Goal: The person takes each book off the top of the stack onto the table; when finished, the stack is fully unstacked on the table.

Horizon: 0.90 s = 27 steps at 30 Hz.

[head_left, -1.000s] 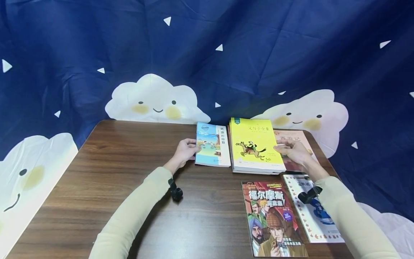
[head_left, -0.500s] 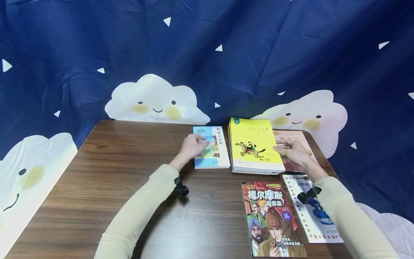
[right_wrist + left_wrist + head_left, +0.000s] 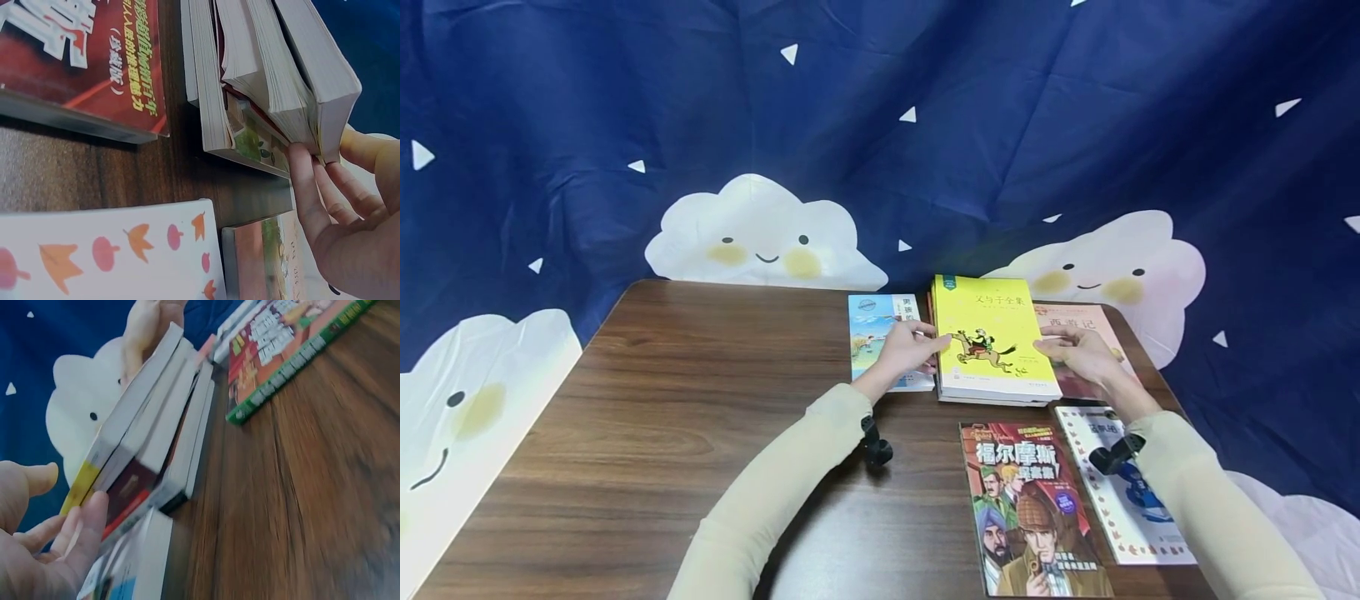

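Observation:
A book with a yellow cover lies on top of a stack of books at the back right of the table. At the stack's right edge, my right hand pinches the yellow book, thumb on its cover side and fingers against the page edges. My left hand reaches over a blue book to the stack's left side. In the left wrist view its fingertips meet the spines of the upper books, while the thumb stands apart from the cover. Lower books of the stack show in the right wrist view.
A detective comic lies in front of the stack, with a white book partly under the right forearm. Right of the stack lies a pink book. The brown table ends at a blue cloud-printed curtain.
My left hand first slid the blue book slightly left and down, then let go of it and moved right to the yellow book's stack. My right hand stayed in place.

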Each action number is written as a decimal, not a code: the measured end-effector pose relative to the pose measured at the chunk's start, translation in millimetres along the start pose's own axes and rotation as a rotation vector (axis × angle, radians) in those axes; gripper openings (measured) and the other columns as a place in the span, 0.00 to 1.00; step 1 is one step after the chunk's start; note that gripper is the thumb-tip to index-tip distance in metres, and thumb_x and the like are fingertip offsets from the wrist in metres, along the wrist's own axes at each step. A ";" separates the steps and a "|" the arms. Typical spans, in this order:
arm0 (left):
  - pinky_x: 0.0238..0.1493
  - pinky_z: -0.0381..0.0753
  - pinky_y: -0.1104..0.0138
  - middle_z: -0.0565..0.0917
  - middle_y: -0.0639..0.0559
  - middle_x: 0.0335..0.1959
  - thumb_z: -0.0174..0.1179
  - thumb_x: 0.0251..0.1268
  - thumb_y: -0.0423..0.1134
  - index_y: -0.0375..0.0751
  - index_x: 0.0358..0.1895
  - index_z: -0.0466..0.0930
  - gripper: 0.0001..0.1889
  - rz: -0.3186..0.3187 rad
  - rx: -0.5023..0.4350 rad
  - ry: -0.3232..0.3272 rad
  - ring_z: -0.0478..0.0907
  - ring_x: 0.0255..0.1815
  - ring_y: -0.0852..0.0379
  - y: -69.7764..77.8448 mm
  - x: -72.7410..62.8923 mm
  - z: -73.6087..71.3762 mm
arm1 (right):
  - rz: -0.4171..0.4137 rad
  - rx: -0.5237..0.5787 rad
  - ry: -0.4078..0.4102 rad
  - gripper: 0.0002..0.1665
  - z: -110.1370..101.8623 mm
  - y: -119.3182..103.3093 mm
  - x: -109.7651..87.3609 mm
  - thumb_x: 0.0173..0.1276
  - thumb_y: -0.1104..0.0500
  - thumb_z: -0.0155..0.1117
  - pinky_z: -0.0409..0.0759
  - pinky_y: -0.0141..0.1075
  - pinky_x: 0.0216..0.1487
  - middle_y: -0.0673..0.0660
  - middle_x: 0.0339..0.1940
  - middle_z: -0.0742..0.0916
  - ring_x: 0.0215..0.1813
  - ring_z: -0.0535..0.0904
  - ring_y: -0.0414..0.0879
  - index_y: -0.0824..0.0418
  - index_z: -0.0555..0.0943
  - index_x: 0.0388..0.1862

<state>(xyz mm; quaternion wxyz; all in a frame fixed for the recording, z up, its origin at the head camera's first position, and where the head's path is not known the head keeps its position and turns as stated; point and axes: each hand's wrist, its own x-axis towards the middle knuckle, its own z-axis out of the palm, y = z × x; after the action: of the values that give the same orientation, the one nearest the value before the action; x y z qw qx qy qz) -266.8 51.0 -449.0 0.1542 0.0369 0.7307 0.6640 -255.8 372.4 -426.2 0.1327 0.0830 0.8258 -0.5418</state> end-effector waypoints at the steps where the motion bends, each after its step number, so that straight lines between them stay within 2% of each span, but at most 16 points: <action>1: 0.37 0.96 0.60 0.90 0.41 0.44 0.72 0.70 0.46 0.38 0.64 0.79 0.25 -0.002 0.008 0.012 0.85 0.26 0.55 -0.2 0.6 2.3 | -0.003 0.012 -0.005 0.44 0.2 0.0 0.2 0.77 0.53 0.68 0.94 0.40 0.52 0.42 0.44 0.88 0.42 0.90 0.36 0.67 0.60 0.83; 3: 0.36 0.96 0.60 0.90 0.42 0.44 0.73 0.68 0.44 0.38 0.63 0.79 0.25 -0.013 0.019 0.037 0.87 0.27 0.53 0.1 1.1 5.7 | -0.004 0.027 -0.012 0.44 0.3 0.0 0.4 0.78 0.54 0.68 0.94 0.39 0.51 0.38 0.39 0.87 0.42 0.90 0.36 0.68 0.59 0.83; 7: 0.36 0.95 0.61 0.90 0.41 0.46 0.74 0.67 0.40 0.36 0.64 0.78 0.26 -0.044 0.044 0.053 0.89 0.29 0.51 2.7 1.6 8.6 | -0.001 0.040 -0.016 0.45 -0.2 0.6 0.9 0.77 0.54 0.68 0.94 0.38 0.51 0.37 0.37 0.88 0.41 0.90 0.35 0.68 0.59 0.83; 14: 0.37 0.95 0.60 0.91 0.40 0.44 0.71 0.70 0.35 0.32 0.69 0.74 0.28 -0.083 0.043 -0.005 0.82 0.21 0.58 10.2 2.4 6.1 | 0.008 0.056 -0.025 0.47 -1.0 0.3 0.6 0.76 0.52 0.70 0.94 0.39 0.52 0.36 0.37 0.88 0.42 0.91 0.35 0.68 0.58 0.83; 20: 0.39 0.95 0.61 0.87 0.37 0.53 0.71 0.70 0.35 0.32 0.70 0.73 0.29 -0.107 0.043 -0.045 0.84 0.24 0.58 11.7 2.9 0.7 | 0.001 0.018 -0.017 0.48 -0.8 1.3 0.4 0.76 0.46 0.69 0.94 0.37 0.51 0.36 0.38 0.89 0.42 0.90 0.35 0.68 0.61 0.82; 22: 0.39 0.95 0.63 0.85 0.36 0.57 0.71 0.70 0.35 0.32 0.70 0.72 0.29 -0.121 0.034 -0.064 0.85 0.27 0.59 10.6 3.5 -3.3 | 0.010 -0.021 -0.010 0.47 0.1 2.2 0.3 0.76 0.43 0.68 0.94 0.36 0.51 0.40 0.44 0.89 0.43 0.88 0.34 0.67 0.62 0.82; 27: 0.39 0.95 0.64 0.86 0.33 0.60 0.69 0.70 0.33 0.29 0.74 0.69 0.33 -0.176 -0.030 -0.133 0.88 0.32 0.57 8.2 4.7 -16.9 | 0.015 -0.074 -0.016 0.47 3.5 4.5 -0.4 0.78 0.41 0.65 0.93 0.36 0.53 0.61 0.65 0.85 0.46 0.87 0.33 0.66 0.62 0.82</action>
<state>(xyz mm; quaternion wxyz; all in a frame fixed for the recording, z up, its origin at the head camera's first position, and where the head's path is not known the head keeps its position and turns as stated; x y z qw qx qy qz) -277.2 37.0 -440.6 0.2605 0.0142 0.7092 0.6550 -253.7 371.0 -431.3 0.1463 0.0798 0.8435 -0.5106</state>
